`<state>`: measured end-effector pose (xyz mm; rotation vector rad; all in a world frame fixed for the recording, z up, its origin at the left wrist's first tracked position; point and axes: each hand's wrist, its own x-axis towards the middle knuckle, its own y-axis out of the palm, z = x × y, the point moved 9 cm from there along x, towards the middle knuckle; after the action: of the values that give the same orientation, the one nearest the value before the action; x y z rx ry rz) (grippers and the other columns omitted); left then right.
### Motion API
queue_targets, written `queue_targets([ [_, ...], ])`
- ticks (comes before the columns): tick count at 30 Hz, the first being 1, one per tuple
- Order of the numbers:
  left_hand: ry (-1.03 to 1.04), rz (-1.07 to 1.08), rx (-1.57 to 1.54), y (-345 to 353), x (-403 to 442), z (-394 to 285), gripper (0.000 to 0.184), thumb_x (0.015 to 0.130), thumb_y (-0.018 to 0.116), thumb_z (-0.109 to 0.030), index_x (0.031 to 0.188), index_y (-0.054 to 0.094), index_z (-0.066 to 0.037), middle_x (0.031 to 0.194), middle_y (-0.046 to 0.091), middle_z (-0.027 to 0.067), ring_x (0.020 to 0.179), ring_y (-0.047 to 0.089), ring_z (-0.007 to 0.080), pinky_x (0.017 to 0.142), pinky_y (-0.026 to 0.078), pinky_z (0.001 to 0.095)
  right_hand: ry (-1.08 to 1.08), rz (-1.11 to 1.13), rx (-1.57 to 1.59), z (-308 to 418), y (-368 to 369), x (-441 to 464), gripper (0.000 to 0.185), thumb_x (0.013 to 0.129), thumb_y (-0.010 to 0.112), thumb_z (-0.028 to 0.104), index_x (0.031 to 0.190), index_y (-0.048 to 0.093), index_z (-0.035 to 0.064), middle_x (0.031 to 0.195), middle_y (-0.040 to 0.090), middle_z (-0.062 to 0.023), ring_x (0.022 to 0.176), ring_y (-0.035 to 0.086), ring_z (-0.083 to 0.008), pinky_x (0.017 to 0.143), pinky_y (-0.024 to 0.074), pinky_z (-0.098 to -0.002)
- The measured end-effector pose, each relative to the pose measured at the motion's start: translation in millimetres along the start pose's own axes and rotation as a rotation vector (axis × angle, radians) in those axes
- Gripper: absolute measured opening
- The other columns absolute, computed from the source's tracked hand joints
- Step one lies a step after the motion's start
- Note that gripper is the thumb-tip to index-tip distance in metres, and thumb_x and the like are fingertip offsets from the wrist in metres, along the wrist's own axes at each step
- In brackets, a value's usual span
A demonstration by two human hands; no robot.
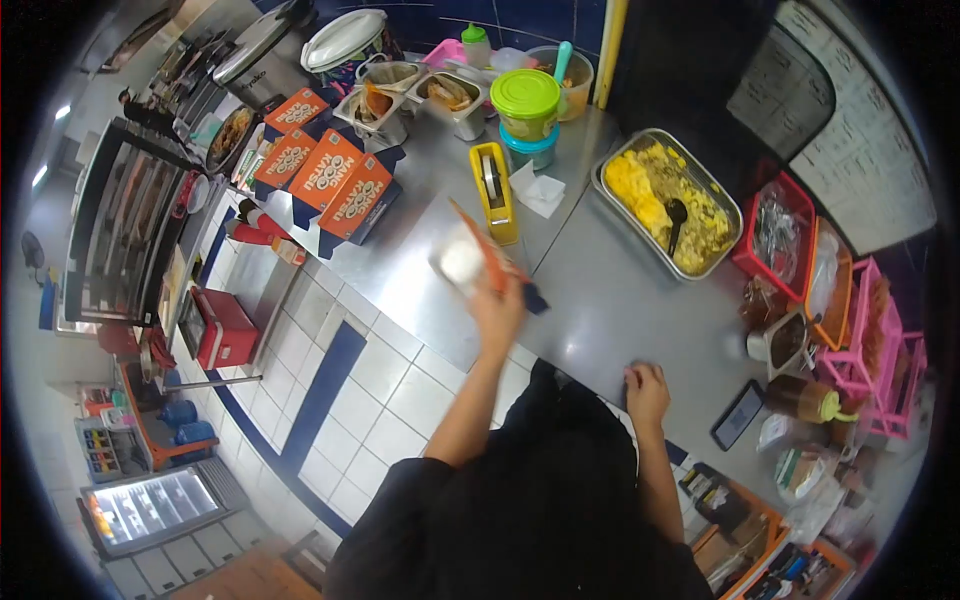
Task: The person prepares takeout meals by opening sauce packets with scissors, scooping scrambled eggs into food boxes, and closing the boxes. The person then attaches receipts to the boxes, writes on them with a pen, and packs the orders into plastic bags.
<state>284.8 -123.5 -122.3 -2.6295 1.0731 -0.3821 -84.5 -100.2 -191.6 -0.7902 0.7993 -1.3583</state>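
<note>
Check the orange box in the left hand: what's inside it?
The box shows a white mound, too blurred to identify for certain. Whatever lies beneath the mound is covered by it.

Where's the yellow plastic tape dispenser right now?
Head view, upper centre: the dispenser is on the grey metal counter, just left of the white paper napkin, beyond the left hand.

Light is fairly bright over the bench (585,310), with soft glare near its front edge and beside the blurred left grip (497,305). Strip lights glow at far left. Wide-lens distortion bends the surroundings; the picture's corners fall black; distant shelving looks soft.
</note>
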Motion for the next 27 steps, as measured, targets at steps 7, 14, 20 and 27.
queue_targets([
  [7,-0.117,0.860,-0.423,103.3,-148.6,-75.7,0.033,0.096,0.069,-0.023,0.122,0.067,-0.002,0.110,0.072,0.0141,0.102,0.069,0.0204,0.086,0.055,0.0350,0.676,0.361,0.270,-175.4,-47.4,-195.6,0.040,0.085,0.080,0.026,0.117,0.068,0.0059,0.075,0.069,-0.0114,0.070,0.067,-0.0229,0.066,0.0524,-0.0355],
  [14,-0.006,-0.117,0.301,-89.9,26.5,28.8,0.033,0.098,0.067,-0.024,0.122,0.064,-0.001,0.106,0.070,0.0158,0.098,0.067,0.0303,0.088,0.051,0.0373,1.186,0.411,-0.565,-297.9,-86.6,-413.4,0.071,0.074,0.088,0.024,0.133,0.051,0.0070,0.110,0.071,-0.0190,0.104,0.071,-0.0354,0.085,0.0580,-0.0461],
  [20,0.412,-0.416,0.705,-254.9,227.9,110.0,0.088,0.079,0.083,-0.048,0.136,0.050,0.011,0.129,0.061,0.0314,0.116,0.062,0.0388,0.099,0.047,0.0442,0.919,0.540,-0.163,-250.0,-38.0,-317.2,0.075,0.074,0.084,0.021,0.139,0.048,0.0100,0.133,0.058,-0.0290,0.122,0.058,-0.0452,0.096,0.0508,-0.0542],
  [27,0.135,0.002,0.568,-212.2,244.8,114.9,0.057,0.091,0.073,-0.033,0.131,0.060,0.006,0.111,0.072,0.0216,0.090,0.070,0.0312,0.083,0.053,0.0382,0.116,-0.162,-0.069,-6.2,-135.0,1.2,0.017,0.093,0.065,0.023,0.096,0.071,0.0070,0.090,0.071,-0.0116,0.081,0.070,-0.0306,0.070,0.0549,-0.0409],
])
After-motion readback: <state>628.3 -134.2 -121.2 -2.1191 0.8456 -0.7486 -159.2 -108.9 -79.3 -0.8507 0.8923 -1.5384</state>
